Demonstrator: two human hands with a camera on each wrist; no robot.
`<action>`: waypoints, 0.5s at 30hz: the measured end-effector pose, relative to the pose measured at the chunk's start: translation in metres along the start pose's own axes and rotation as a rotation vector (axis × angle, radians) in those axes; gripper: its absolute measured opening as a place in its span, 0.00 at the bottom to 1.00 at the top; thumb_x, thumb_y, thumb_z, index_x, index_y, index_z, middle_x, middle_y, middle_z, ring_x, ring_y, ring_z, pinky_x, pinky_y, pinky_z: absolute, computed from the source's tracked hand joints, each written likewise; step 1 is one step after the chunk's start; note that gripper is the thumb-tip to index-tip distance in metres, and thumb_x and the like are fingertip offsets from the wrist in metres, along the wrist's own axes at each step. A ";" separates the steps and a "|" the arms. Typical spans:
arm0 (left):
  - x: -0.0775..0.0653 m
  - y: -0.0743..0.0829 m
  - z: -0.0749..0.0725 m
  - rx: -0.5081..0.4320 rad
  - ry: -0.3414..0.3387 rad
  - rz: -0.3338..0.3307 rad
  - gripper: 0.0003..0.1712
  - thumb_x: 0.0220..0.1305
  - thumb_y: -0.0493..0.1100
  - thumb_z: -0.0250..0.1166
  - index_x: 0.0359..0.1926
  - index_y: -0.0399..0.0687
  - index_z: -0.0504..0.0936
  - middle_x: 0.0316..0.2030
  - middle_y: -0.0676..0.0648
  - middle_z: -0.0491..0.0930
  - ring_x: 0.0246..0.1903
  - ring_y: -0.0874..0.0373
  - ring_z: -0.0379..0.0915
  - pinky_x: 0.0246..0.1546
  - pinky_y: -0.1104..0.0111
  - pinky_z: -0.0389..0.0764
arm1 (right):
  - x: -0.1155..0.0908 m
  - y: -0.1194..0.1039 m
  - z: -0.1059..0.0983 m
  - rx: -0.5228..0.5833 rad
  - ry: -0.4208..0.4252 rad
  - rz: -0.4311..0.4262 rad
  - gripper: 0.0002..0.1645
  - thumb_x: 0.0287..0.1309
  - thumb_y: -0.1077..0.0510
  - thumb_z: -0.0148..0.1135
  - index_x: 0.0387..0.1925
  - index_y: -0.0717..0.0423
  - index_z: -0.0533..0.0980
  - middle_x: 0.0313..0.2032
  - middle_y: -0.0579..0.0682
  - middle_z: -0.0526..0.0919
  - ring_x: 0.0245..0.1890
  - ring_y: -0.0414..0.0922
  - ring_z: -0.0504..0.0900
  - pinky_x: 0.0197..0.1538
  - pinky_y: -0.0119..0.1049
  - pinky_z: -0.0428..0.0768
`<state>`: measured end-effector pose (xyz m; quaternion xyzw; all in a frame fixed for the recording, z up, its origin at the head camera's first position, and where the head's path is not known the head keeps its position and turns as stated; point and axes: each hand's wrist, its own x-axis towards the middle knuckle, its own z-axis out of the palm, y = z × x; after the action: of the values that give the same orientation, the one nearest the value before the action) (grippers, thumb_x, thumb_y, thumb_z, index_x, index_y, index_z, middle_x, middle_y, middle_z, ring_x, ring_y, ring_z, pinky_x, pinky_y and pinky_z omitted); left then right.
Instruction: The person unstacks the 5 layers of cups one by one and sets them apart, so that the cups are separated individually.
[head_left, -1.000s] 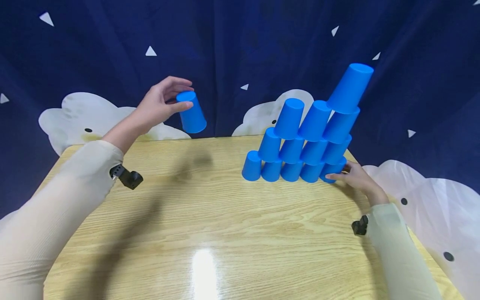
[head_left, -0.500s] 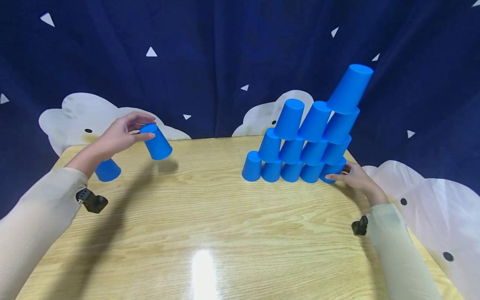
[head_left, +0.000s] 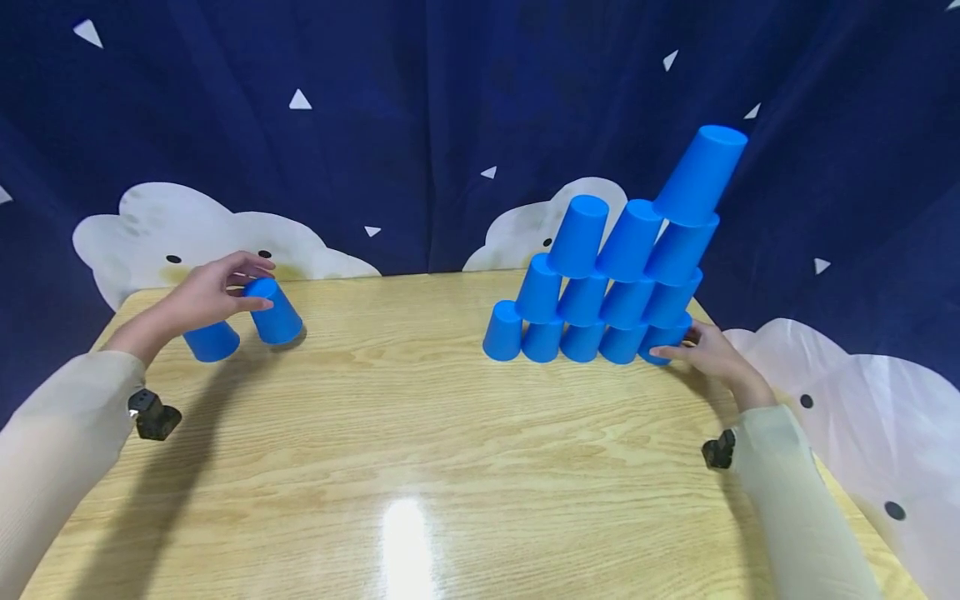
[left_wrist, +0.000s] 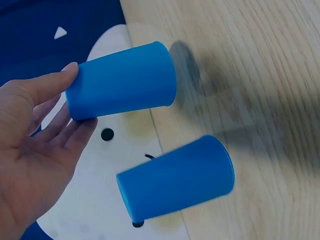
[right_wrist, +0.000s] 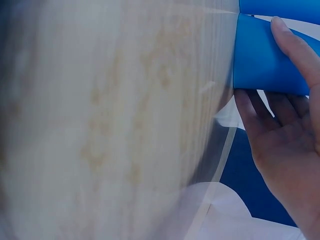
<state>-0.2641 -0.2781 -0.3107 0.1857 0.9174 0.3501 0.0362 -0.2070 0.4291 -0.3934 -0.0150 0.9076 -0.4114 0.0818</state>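
Note:
My left hand [head_left: 213, 292] pinches an upside-down blue cup [head_left: 276, 315] near its base, with thumb and fingers on opposite sides. The cup's rim is close over the tabletop at the back left. Just left of it a second blue cup [head_left: 212, 341] stands upside down, partly hidden behind the hand; the left wrist view shows both cups [left_wrist: 122, 82] side by side. On the right, my right hand [head_left: 712, 357] grips the end cup [right_wrist: 270, 55] of the bottom row, thumb in front and fingers behind. Above it rises a stepped stack of upside-down blue cups [head_left: 626, 304].
A wooden table [head_left: 420, 417] spans the view. Its back edge meets a dark blue curtain [head_left: 450, 125] with white cloud shapes and triangles. The stack's single top cup [head_left: 701, 175] stands at its right end. Black wrist cameras [head_left: 156, 417] sit on both sleeves.
My left hand has carried its cup left and down toward the table, beside the second cup, which has come into view. The right hand and the stack stay put.

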 end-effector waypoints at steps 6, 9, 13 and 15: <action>-0.002 -0.008 -0.004 0.040 -0.026 -0.032 0.32 0.63 0.32 0.66 0.64 0.31 0.63 0.60 0.26 0.68 0.61 0.28 0.63 0.60 0.41 0.66 | 0.000 -0.003 -0.001 -0.003 -0.005 0.004 0.50 0.61 0.47 0.67 0.74 0.64 0.52 0.67 0.69 0.63 0.64 0.67 0.64 0.63 0.67 0.63; -0.003 -0.011 -0.005 0.058 -0.054 -0.044 0.33 0.64 0.34 0.66 0.65 0.30 0.62 0.60 0.25 0.67 0.60 0.26 0.62 0.60 0.39 0.65 | 0.000 -0.003 0.000 -0.010 -0.006 0.013 0.51 0.61 0.46 0.67 0.74 0.63 0.52 0.67 0.69 0.63 0.64 0.67 0.63 0.63 0.67 0.63; -0.002 -0.015 -0.005 0.094 -0.086 -0.054 0.33 0.64 0.35 0.66 0.65 0.30 0.61 0.59 0.23 0.67 0.59 0.25 0.62 0.58 0.37 0.66 | 0.000 -0.001 0.000 -0.005 -0.006 0.021 0.51 0.61 0.45 0.67 0.74 0.63 0.53 0.67 0.68 0.63 0.64 0.66 0.64 0.63 0.66 0.64; -0.001 -0.016 -0.005 0.112 -0.094 -0.060 0.34 0.64 0.35 0.66 0.65 0.30 0.61 0.59 0.23 0.67 0.58 0.24 0.62 0.58 0.36 0.66 | 0.001 0.000 -0.001 -0.003 -0.001 0.022 0.51 0.61 0.45 0.67 0.73 0.63 0.54 0.67 0.68 0.64 0.64 0.66 0.64 0.64 0.65 0.64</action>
<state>-0.2689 -0.2926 -0.3180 0.1760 0.9380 0.2880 0.0792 -0.2077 0.4296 -0.3926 -0.0055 0.9082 -0.4093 0.0867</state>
